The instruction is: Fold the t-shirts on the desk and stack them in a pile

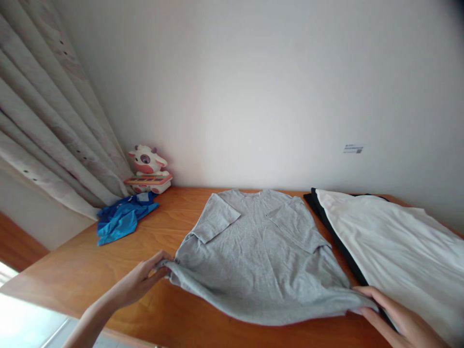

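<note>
A grey T-shirt [261, 251] is spread over the wooden table, its neckline towards the wall and both sleeves lying inward over the body. My left hand [148, 275] pinches the left end of its hem, and my right hand [391, 309] grips the right end. Between the two hands the hem is lifted a little and sags in a curve at the table's near side.
White and black garments [384, 237] lie on the right, close beside the shirt. A crumpled blue garment [125, 217] and a cow-shaped toy keyboard [148, 171] sit at the back left of the wooden table [83, 261]. A curtain [54, 111] hangs on the left.
</note>
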A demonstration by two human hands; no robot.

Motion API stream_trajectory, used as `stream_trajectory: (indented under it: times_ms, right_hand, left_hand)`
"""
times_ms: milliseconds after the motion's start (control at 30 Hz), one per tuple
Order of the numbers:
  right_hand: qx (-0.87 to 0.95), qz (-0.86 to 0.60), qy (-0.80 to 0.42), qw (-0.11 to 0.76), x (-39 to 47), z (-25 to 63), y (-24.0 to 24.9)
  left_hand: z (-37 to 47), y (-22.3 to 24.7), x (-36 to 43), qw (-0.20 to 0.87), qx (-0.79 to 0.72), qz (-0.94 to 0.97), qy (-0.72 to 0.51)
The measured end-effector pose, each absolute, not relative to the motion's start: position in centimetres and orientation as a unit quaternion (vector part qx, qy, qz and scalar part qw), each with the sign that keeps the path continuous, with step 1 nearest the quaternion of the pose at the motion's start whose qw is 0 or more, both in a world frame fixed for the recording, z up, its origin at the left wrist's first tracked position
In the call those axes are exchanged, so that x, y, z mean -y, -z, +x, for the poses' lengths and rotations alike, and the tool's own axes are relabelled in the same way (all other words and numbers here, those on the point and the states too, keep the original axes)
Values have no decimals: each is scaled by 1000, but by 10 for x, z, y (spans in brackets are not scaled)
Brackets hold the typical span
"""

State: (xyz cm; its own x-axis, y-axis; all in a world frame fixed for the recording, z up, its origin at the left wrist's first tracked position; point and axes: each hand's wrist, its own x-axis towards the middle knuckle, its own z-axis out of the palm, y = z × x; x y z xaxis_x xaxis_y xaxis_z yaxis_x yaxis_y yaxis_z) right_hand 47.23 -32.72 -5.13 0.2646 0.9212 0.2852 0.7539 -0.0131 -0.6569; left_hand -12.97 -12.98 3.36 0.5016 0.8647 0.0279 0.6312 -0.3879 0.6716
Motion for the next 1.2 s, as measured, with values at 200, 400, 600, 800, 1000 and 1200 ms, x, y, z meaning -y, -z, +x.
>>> stream_trajectory:
  times_ms: [200,400,600,800,1000,1200]
  right_hand:
    - [374,-681,-343,527,276,446,-12]
    - [306,-664,-376,569,241,432,-24]
    - [452,-745,-287,397,254,431,12]
    - [607,-714,36,347,238,445,27]
    - [662,-688,37,294,214,458,29]
    - [642,-676,66,356,211,456,0]
  left_hand:
    - [-87,-53,92,396,-530,605,-443]
    - [-55,-50,77,463,-578,495,-454]
    - [-73,-15,91,334,-565,717,-233]
    - [-79,-1,67,43,-490,820,-292]
    - [-79,13,35,20,-536,821,-196]
    - [-87,-6,36,107,-492,810,-301]
